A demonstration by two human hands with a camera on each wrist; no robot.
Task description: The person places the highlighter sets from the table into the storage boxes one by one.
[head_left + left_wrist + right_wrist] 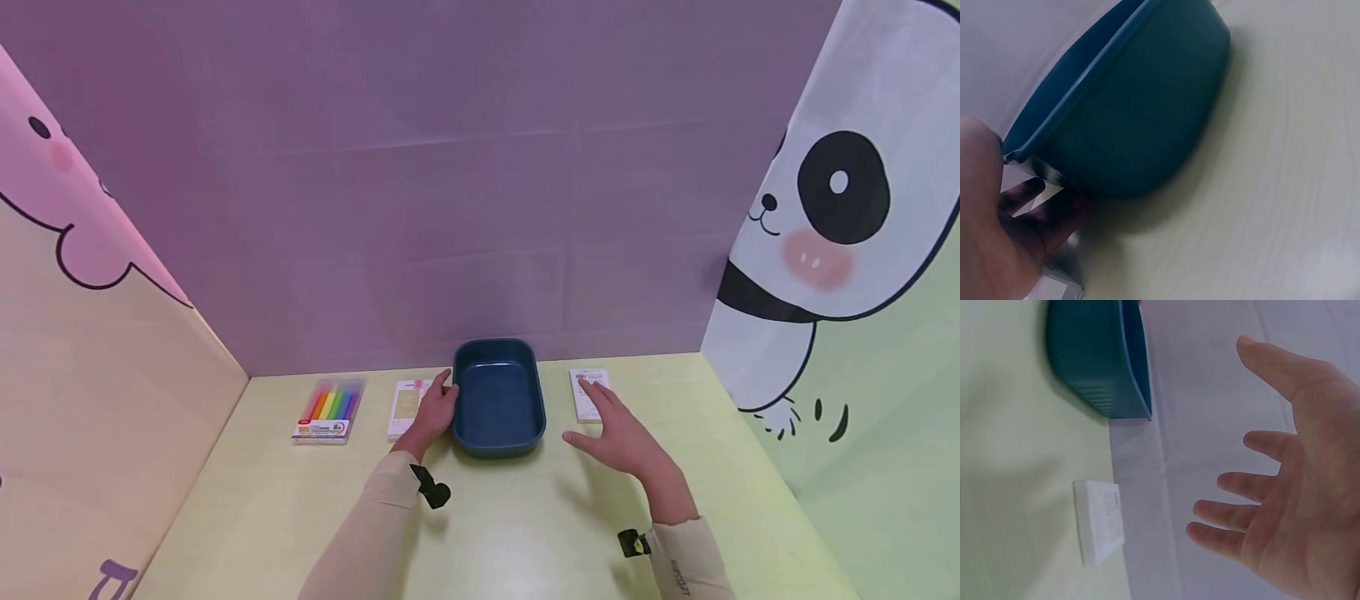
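Observation:
A deep blue rectangular tub (497,446) stands near the back of the table, its open top facing up. My left hand (437,408) holds it at the left side; in the left wrist view the fingers (1054,215) lie against the tub's outer wall (1141,125), with the thumb side at the rim. To the right, apart from the tub, my right hand (618,433) hovers with fingers spread and nothing in it. Its fingertips overlap a small white box (589,407) in the head view, though the right wrist view shows the hand apart from that box (1100,522).
A clear case of coloured markers (327,412) lies at the left. Between it and the tub is a white flat box with a tan panel (406,407), partly covered by the left hand. A purple backdrop (450,208) rises behind the table, with printed side panels.

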